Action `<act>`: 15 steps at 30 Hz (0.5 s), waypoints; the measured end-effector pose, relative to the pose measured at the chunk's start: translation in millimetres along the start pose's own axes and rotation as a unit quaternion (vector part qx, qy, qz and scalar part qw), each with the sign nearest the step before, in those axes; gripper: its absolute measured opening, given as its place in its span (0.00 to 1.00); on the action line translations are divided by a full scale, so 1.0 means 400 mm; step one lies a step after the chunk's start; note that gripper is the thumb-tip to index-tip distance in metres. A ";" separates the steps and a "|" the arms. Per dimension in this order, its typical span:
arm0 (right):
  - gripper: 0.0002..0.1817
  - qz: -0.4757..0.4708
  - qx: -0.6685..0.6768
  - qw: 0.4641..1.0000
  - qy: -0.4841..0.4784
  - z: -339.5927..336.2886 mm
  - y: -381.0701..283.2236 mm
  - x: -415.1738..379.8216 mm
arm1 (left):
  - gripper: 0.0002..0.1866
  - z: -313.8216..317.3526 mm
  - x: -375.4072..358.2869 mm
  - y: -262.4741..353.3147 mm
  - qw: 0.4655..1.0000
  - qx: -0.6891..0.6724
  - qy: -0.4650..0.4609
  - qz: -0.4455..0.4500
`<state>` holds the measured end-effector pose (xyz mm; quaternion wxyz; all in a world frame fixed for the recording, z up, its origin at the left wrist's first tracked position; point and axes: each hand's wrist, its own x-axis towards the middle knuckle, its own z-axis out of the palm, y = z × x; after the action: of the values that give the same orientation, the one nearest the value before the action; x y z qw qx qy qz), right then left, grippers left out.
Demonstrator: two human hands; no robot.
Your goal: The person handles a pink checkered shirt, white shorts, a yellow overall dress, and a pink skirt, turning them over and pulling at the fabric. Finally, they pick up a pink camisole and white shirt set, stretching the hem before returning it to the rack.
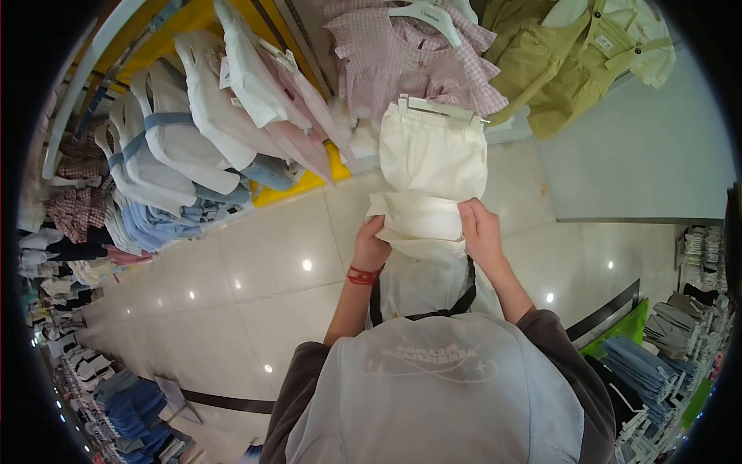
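Observation:
Cream-coloured shorts (pixel 434 151) hang by their waistband from a clip hanger (pixel 440 110), below a pink checked top (pixel 413 66) on a white hanger (pixel 429 17). Just under the shorts, a folded cream cloth (pixel 421 216) is stretched between my hands. My left hand (pixel 372 246), with a red band at the wrist, is closed on its left edge. The right edge is pinched by my right hand (pixel 479 230), thumb on the front. Whether the cloth is joined to the shorts cannot be made out.
White and pink garments (pixel 209 108) hang on a rail at the upper left, with folded jeans (pixel 162 224) below. Olive overalls (pixel 556 66) hang upper right, above a pale panel (pixel 634 162). Clothing racks stand at both lower sides. A tiled floor (pixel 286 232) lies between.

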<state>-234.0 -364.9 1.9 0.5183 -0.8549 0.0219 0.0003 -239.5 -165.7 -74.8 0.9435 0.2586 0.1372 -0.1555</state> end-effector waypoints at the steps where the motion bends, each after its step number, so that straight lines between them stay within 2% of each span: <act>1: 0.15 -0.010 0.000 1.000 0.025 0.005 0.005 -0.003 | 0.17 0.008 0.001 -0.005 0.999 -0.021 0.036 0.008; 4: 0.15 -0.040 0.045 0.994 0.090 0.039 0.010 -0.014 | 0.21 -0.003 0.016 0.002 0.999 -0.014 0.034 0.001; 7: 0.15 -0.028 0.088 0.989 0.117 0.043 0.024 -0.005 | 0.21 0.039 0.005 0.021 0.997 0.049 0.025 0.061; 10: 0.14 -0.036 0.146 0.982 0.113 0.041 0.036 0.008 | 0.19 0.065 -0.007 0.039 0.990 0.100 0.037 0.092; 13: 0.13 -0.067 0.130 0.985 0.085 0.017 0.027 0.020 | 0.13 0.129 -0.023 0.068 0.963 0.221 0.068 0.140; 14: 0.11 -0.047 0.127 0.990 0.040 -0.001 0.012 0.022 | 0.13 0.109 -0.013 0.080 0.902 0.378 0.032 0.207; 15: 0.09 -0.026 0.124 0.992 -0.007 -0.026 -0.008 0.025 | 0.13 0.071 0.002 0.099 0.810 0.522 -0.005 0.267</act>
<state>-224.1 -373.0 9.3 0.6205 -0.7841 -0.0046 -0.0100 -219.2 -148.6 -33.8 0.6712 0.7380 -0.0443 0.0534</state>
